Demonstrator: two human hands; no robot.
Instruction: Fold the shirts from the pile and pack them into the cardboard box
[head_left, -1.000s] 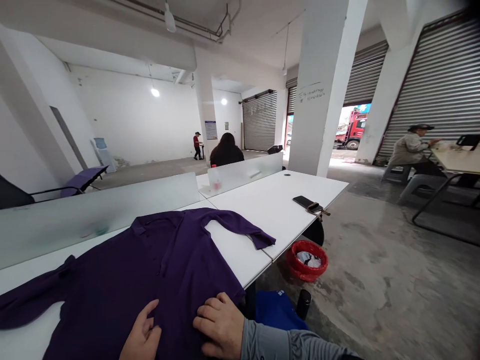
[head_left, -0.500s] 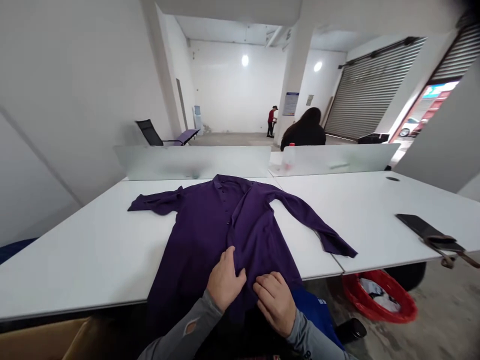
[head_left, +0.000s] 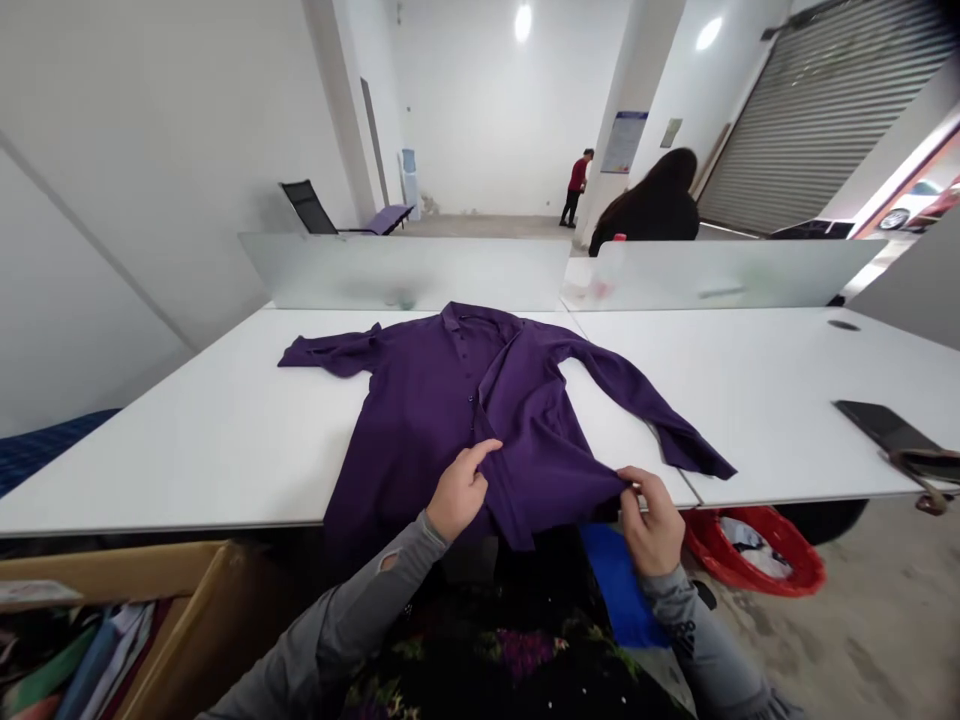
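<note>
A purple button-up shirt (head_left: 427,400) lies front side up on the white table, its collar at the far side and its sleeves spread left and right. Its lower hem hangs over the near edge. My left hand (head_left: 459,492) rests by the front opening, index finger stretched across the fabric and the other fingers curled. Between thumb and fingers, my right hand (head_left: 652,520) pinches the shirt's lower right edge and holds it out taut to the right. Folds run across the right front panel.
The white table (head_left: 225,430) has a frosted divider (head_left: 420,270) behind it. A dark flat object with a strap (head_left: 885,425) lies at right. Below are a red-lined bin (head_left: 814,570) and a cardboard box (head_left: 180,585) of cloth. Two people are beyond the divider.
My right hand has moved right and up, drawing the shirt's right edge outward. My left index finger now stretches across the front opening. The view has tilted downward.
</note>
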